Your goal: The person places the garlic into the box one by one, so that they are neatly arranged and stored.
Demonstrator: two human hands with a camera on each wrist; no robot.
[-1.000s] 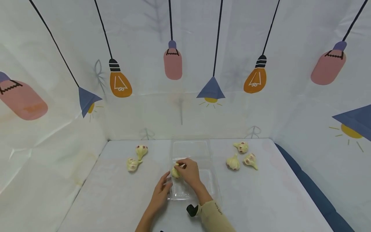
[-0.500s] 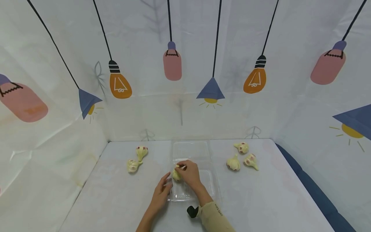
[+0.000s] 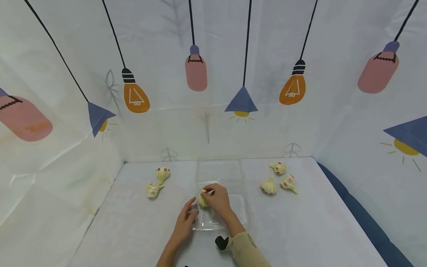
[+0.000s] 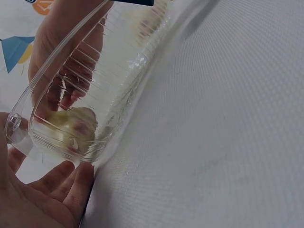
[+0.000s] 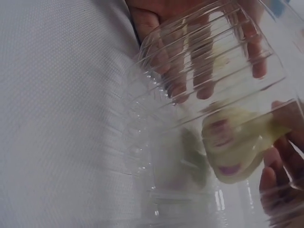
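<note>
In the head view, a clear plastic clamshell box (image 3: 246, 213) lies opened on the white table, its lid (image 3: 220, 171) flat toward the back. My right hand (image 3: 218, 198) reaches into the tray's left part and pinches a garlic bulb (image 3: 203, 202) by its stem. The right wrist view shows the bulb (image 5: 228, 147), pale with purple patches, through the ribbed plastic. My left hand (image 3: 185, 220) rests against the tray's left wall with fairly straight fingers. In the left wrist view its fingertips touch the wall low down, close beneath the bulb (image 4: 78, 128).
Two garlic bulbs (image 3: 153, 190) lie on the table's left side. To the right are three more bulbs (image 3: 268, 186). A white sheet (image 3: 213, 129) printed with lamps stands behind the table. A black object (image 3: 221, 243) sits at my right cuff.
The bulb has shifted very slightly to the right within the tray, still pinched by my right hand. My left hand stays at the wall; the head view tilts a little.
</note>
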